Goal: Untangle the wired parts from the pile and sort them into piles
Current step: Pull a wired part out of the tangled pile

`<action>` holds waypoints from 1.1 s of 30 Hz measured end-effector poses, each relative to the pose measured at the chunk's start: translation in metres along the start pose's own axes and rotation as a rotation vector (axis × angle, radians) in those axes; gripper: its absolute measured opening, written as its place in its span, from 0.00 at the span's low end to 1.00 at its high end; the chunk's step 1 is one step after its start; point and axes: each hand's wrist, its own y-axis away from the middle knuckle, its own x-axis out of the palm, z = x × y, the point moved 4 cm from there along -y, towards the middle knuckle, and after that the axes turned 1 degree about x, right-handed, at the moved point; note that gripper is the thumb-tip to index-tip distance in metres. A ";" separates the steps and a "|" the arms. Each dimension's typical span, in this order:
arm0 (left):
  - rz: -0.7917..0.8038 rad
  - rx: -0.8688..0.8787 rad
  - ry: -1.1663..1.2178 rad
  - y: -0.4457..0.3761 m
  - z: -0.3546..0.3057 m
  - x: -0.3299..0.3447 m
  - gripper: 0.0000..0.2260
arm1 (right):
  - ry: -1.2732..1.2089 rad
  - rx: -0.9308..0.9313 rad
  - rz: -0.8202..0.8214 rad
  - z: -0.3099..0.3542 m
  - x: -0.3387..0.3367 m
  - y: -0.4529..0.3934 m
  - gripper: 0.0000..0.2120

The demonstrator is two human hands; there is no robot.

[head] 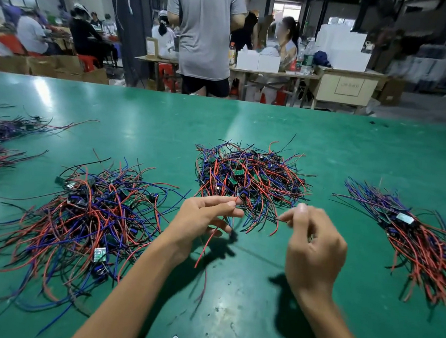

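Two hands were raised over the green table (pixel 255 311), just in front of the middle tangled pile (pixel 248 177) of red, blue and black wires with small boards. The left hand (pixel 202 216) pinched a red wire (pixel 209 243) between thumb and fingers, and the wire hung down below it. The right hand (pixel 315 249) had curled fingers pinching a thin dark wire near its tip. The hands were near each other but not touching. A bigger tangled pile (pixel 85 217) lay to the left, and a straightened sorted bundle (pixel 413 240) lay well apart on the right.
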 end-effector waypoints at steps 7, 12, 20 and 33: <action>0.051 0.042 -0.022 0.000 -0.002 0.004 0.07 | 0.160 0.077 0.383 -0.023 0.016 -0.013 0.12; 0.208 -0.018 0.053 0.003 0.001 0.016 0.08 | -0.223 0.252 0.628 -0.013 0.037 0.000 0.18; 0.342 -0.122 0.045 0.013 0.008 0.035 0.09 | -0.551 0.469 0.526 -0.022 0.039 -0.002 0.11; 0.335 -0.073 -0.050 0.011 0.009 0.031 0.14 | -0.561 0.505 0.513 -0.030 0.041 -0.004 0.12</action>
